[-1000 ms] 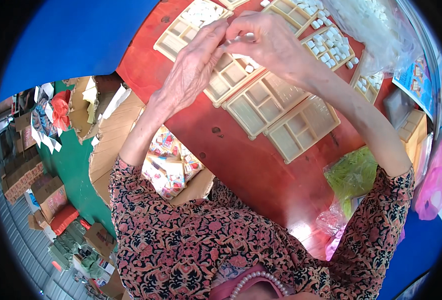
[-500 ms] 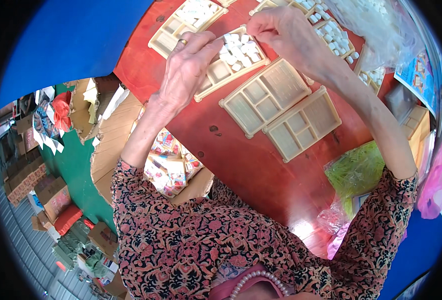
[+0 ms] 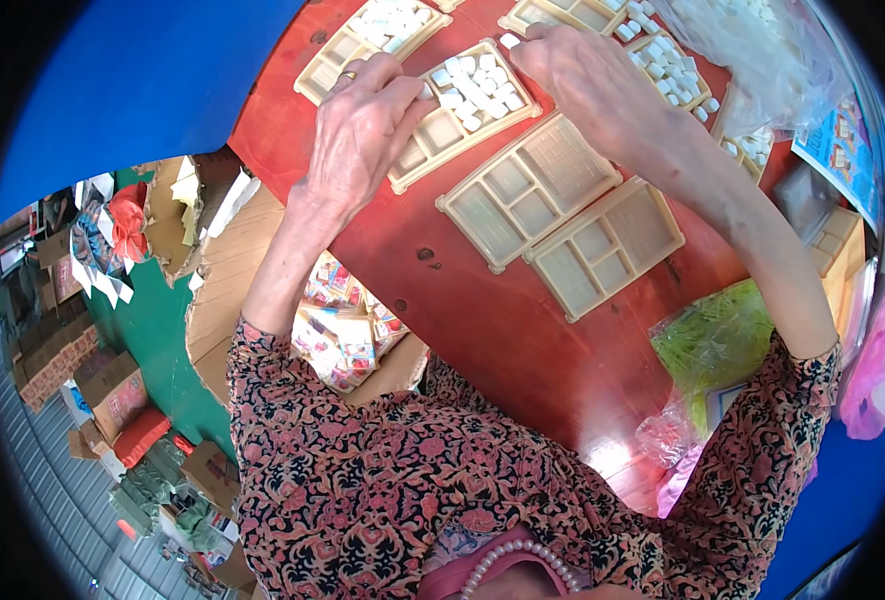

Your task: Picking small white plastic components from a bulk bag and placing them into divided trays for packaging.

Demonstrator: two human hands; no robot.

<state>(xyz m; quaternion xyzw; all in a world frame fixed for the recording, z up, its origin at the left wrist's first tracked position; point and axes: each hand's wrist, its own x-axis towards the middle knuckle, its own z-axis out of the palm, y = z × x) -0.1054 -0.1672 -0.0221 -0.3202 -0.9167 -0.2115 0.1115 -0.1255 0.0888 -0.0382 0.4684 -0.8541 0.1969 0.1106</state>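
Note:
My left hand (image 3: 363, 130), a ring on one finger, is closed in a pinch over the left part of a cream compartment tray (image 3: 446, 152). A small white piece (image 3: 425, 91) shows at its fingertips. The tray's large compartment holds a heap of small white pieces (image 3: 478, 88). My right hand (image 3: 603, 95) is closed beyond the tray's right end, with another white piece (image 3: 510, 41) at its fingertips. Its palm side is hidden. Nearer me, two cream trays with bare compartments, one (image 3: 531, 190) and another (image 3: 606, 250), lie side by side.
More cream trays with white pieces stand at the far left (image 3: 335, 72) and far right (image 3: 711, 92). A clear plastic bag (image 3: 763, 60) lies at the back right, a green bag (image 3: 718, 335) by my right forearm. A carton of small packets (image 3: 338, 340) sits left of the red table (image 3: 433, 290).
My left hand has drawn slightly left, away from the heap of white pieces. My right hand has shifted a little right and nearer, and a white piece now shows at its fingertips.

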